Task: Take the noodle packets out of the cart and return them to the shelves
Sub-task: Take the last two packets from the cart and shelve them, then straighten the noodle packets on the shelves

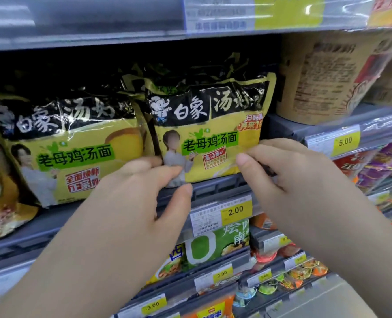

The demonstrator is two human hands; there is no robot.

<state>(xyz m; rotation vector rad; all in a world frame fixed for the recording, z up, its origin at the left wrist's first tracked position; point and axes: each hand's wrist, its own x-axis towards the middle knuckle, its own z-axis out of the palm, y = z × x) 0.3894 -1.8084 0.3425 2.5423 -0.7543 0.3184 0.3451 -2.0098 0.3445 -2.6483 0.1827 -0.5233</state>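
A yellow and black noodle packet (pixel 208 134) stands upright at the front of the grey shelf (pixel 215 187), in the middle of the view. My left hand (pixel 126 203) holds its lower left corner, fingers across the front and thumb just under the bottom edge. My right hand (pixel 293 180) pinches the lower right edge, with the thumb on the front and the fingers curled round the side. More packets of the same kind stand behind it. The cart is out of view.
An identical packet (pixel 71 145) leans just to the left. A large beige noodle tub (pixel 323 81) stands on the right. A 2.00 price tag (pixel 236 210) hangs on the rail below, with a green packet (pixel 218 242) and cup lids on lower shelves. Another shelf edge (pixel 85 24) runs overhead.
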